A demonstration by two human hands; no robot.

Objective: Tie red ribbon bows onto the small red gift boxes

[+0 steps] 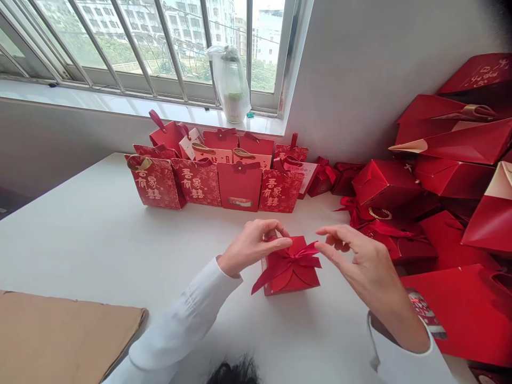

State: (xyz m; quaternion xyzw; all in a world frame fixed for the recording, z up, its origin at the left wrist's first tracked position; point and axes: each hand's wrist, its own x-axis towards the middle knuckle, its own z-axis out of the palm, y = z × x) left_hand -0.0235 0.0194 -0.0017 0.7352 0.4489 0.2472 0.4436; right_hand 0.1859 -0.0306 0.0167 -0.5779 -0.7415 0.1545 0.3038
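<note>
A small red gift box (291, 280) stands on the white table, with a dark red ribbon bow (295, 258) tied on its top. One ribbon tail hangs down toward the front left; another end points up at the right. My left hand (256, 242) is over the box's back left corner, thumb and index finger slightly apart with nothing visible between them. To the right of the bow is my right hand (360, 261), its thumb and fingers spread. Its thumb tip is right beside the raised ribbon end; whether they touch is unclear.
Several red gift bags (240, 186) stand in rows behind the box, below the window sill (160, 109). Red boxes (386, 184) are piled at the right. Cardboard (68, 338) lies front left. A bagged bottle (233, 88) stands on the sill.
</note>
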